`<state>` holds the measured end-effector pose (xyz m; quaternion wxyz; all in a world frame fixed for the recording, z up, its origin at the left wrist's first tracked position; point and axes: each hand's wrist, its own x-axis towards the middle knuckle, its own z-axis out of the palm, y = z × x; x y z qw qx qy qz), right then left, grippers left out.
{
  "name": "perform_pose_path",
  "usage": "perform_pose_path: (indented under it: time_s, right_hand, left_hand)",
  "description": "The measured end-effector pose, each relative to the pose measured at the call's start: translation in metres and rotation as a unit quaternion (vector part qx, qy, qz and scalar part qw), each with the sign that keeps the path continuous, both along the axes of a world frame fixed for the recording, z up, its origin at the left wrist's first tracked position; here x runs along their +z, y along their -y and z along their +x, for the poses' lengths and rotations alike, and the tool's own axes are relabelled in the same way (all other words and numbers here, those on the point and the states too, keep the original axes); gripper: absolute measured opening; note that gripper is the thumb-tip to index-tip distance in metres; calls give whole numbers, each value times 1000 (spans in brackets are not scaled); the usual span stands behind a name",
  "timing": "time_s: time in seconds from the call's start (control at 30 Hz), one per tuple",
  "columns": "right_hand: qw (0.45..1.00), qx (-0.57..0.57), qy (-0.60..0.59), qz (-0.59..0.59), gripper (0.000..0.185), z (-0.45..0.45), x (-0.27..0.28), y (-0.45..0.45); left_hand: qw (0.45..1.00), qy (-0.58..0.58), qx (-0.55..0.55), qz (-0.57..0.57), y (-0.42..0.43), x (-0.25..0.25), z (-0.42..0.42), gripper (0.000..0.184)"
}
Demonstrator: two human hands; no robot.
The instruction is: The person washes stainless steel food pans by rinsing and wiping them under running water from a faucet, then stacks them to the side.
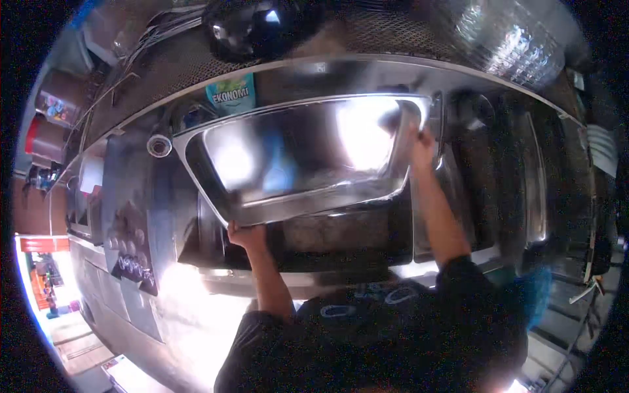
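A large shiny metal tray hangs tilted above a sink basin, its inner face bright with reflections. My left hand grips its lower left corner, fingers closed on the rim. On the right, my right hand is closed around the upper right edge, slightly blurred. Behind the tray's far rim stands a teal packet marked EKONOMI. Near the tray's upper left corner is a small round metal object.
Above the sinks runs a perforated shelf holding a black bowl and a clear ribbed container. Another basin lies right of the tray. Stacked plates are at far right, a red-lidded container at far left.
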<state>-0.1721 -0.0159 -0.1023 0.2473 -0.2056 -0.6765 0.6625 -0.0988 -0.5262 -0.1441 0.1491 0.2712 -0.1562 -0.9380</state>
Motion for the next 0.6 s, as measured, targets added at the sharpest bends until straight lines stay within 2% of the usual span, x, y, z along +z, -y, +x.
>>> perform_pose_path:
  time_s: [0.07, 0.1, 0.2, 0.27, 0.33, 0.4, 0.43, 0.47, 0.5, 0.57, 0.6]
  right_hand:
    - [1000, -16, -13, -7, 30, 29, 33, 5]
    - [999, 4, -32, 10, 28, 36, 37, 4]
    - [996, 31, -68, 44, 36, 55, 56, -3]
    - [973, 6, -209, -95, 29, 66, 75, 5]
    - [947, -9, -277, -165, 32, 74, 111, 21]
    - [935, -20, -235, -265, 34, 84, 172, 43]
    - [925, -24, -214, -313, 35, 88, 185, 48]
    - [926, -24, -213, -312, 35, 96, 182, 38]
    - [973, -39, -173, -146, 37, 104, 182, 21]
    - [990, -52, -128, 25, 40, 118, 183, 5]
    - [978, -58, -141, 140, 38, 124, 204, 6]
  left_hand:
    - [999, 3, 14, 49, 0, -28, 1, 55]
    - [999, 3, 15, 52, -8, -24, 1, 55]
    - [989, -102, -26, 107, -45, -7, 5, 56]
    - [986, -106, -40, 124, -58, 1, -2, 59]
    - [991, -37, -20, 127, -69, 1, -15, 61]
    - [990, 43, 1, 134, -83, 4, -27, 64]
    - [988, 67, 1, 136, -91, 5, -29, 65]
    - [986, 93, 3, 139, -102, 9, -30, 66]
    - [989, 79, -17, 121, -110, 2, -31, 65]
    - [995, 37, -75, 61, -127, -19, -32, 62]
    - [994, 39, -75, 63, -135, -52, -35, 62]
